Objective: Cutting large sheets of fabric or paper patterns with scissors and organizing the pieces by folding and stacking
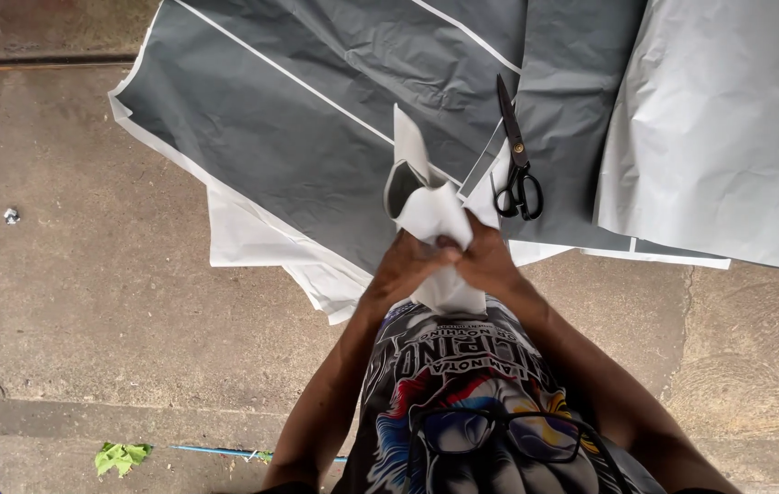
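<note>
A white piece of paper (433,215), grey on one side, is bunched and folded between both my hands in front of my chest. My left hand (406,265) pinches it from the left, and my right hand (485,259) grips it from the right; the thumbs meet at the middle. The paper's pointed top sticks upward and its lower end hangs below my hands. Just beyond my right hand, black scissors (517,160) lie closed on the sheets.
Large grey sheets with white edges (279,128) are spread on the concrete floor (87,302) ahead. A pale grey-white sheet (728,128) overlaps them at the right. A green leaf scrap (119,456) and a thin blue stick (215,450) lie near the left.
</note>
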